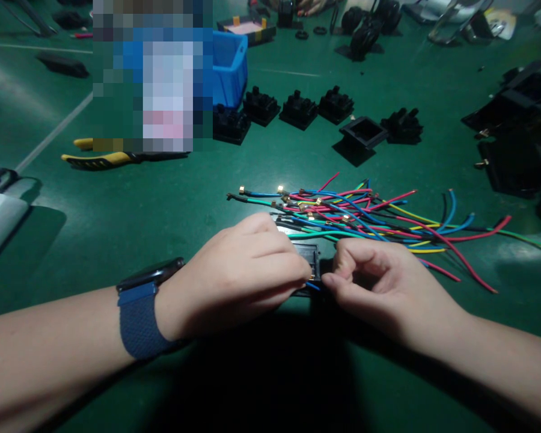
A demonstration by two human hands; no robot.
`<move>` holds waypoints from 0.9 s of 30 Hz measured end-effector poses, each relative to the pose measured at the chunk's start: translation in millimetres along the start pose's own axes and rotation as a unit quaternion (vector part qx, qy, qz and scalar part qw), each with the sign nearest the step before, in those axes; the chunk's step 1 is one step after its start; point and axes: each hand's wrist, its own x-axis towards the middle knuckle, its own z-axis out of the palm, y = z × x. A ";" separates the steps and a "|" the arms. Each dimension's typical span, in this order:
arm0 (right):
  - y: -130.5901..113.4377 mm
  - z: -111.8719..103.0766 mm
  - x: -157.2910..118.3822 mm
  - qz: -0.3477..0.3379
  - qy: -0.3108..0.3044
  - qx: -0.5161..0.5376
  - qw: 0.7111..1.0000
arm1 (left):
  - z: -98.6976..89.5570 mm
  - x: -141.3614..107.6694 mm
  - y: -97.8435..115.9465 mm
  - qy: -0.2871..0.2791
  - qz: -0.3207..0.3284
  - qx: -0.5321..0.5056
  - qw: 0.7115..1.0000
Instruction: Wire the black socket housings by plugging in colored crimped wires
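My left hand (247, 270), with a dark watch on a blue band at the wrist, is closed over a small black plastic housing (307, 252) and covers its left part. By its fingertips a short bit of blue wire (313, 287) shows at the housing's near side. At the right of the housing, my right hand (379, 282) is closed in a pinch of thumb and forefinger; whatever is between them cannot be made out. Just beyond both hands lies a loose bundle of wires (365, 210), red, blue, black, green and yellow, several ending in brass terminals.
Several black plastic modules (298, 108) stand in a row farther back, with a square black frame (363, 132) beside them. Yellow-and-black pliers (117, 159) lie at left. Behind are a blue bin (229, 72) and a blurred-out patch. Black parts (514, 150) pile at right.
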 end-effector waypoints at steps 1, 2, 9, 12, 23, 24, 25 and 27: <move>0.2 0.1 0.0 0.000 0.001 0.002 1.000 | -0.1 -0.3 0.0 0.001 0.000 -0.002 1.000; 0.4 0.2 0.0 0.002 0.001 0.004 1.000 | -0.3 -0.6 -0.1 0.000 0.001 -0.004 1.000; 2.0 1.5 0.3 0.006 0.002 0.019 1.000 | -1.0 -0.4 -0.3 -0.003 -0.001 0.004 1.000; 1.8 1.3 0.7 0.006 0.003 0.022 1.000 | -0.5 0.2 -0.3 -0.004 0.000 0.006 1.000; 2.6 -0.9 1.2 0.003 0.000 0.011 1.000 | -1.2 -0.4 -0.2 -0.008 -0.002 0.007 1.000; 2.6 -1.2 1.3 0.003 0.001 0.009 1.000 | -1.1 -0.4 -0.3 -0.007 -0.002 0.004 1.000; 2.7 -1.5 1.3 0.004 0.001 0.006 1.000 | -1.0 -0.4 -0.4 -0.007 -0.001 0.002 1.000; 2.7 -1.9 1.2 0.007 0.001 0.003 1.000 | -0.7 -0.1 -0.5 -0.009 -0.001 0.001 1.000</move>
